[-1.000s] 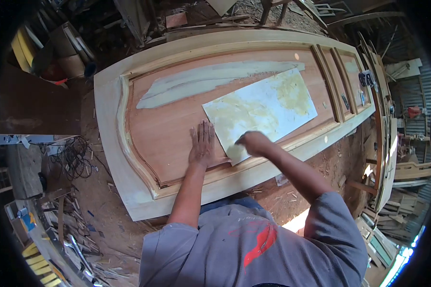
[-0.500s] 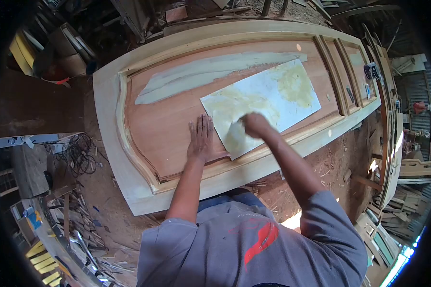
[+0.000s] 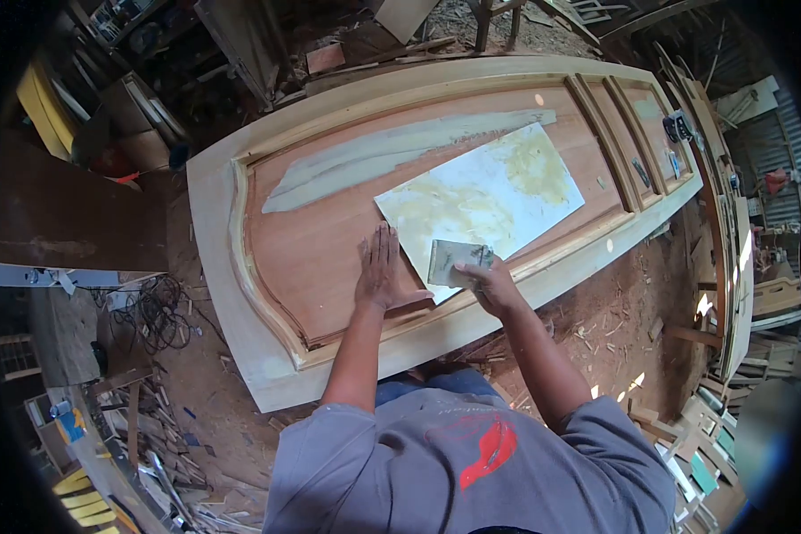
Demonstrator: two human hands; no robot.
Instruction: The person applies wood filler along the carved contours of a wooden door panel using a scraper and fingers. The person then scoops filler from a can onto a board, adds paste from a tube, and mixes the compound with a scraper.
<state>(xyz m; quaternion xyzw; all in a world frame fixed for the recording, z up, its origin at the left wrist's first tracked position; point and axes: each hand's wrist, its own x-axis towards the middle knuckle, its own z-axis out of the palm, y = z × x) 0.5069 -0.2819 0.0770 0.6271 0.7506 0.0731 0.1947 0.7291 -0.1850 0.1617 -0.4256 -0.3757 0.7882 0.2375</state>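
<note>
A wooden door (image 3: 303, 258) with moulded frames lies flat in front of me. On its large panel rests a white rectangular sheet (image 3: 498, 214), smeared with yellowish putty. My right hand (image 3: 494, 287) grips a broad, flat putty knife (image 3: 449, 263) over the sheet's near left end, its thumb on the blade's face. My left hand (image 3: 381, 274) lies flat on the panel, fingers stretched out beside the sheet's left edge and thumb reaching its near corner. Beyond the sheet, a long pale band of putty (image 3: 356, 165) covers part of the panel.
A dark roundish object (image 3: 677, 126) and a small blue item (image 3: 674, 164) lie at the door's right end. Tangled cable (image 3: 156, 311) is on the ground at left. Wood offcuts (image 3: 142, 445) and stacked boards (image 3: 730, 294) surround the work area.
My right hand has drawn nearer to me, and the putty knife, blurred and pointing down before, now shows its broad face. My left hand stays flat in place. The view has shifted slightly.
</note>
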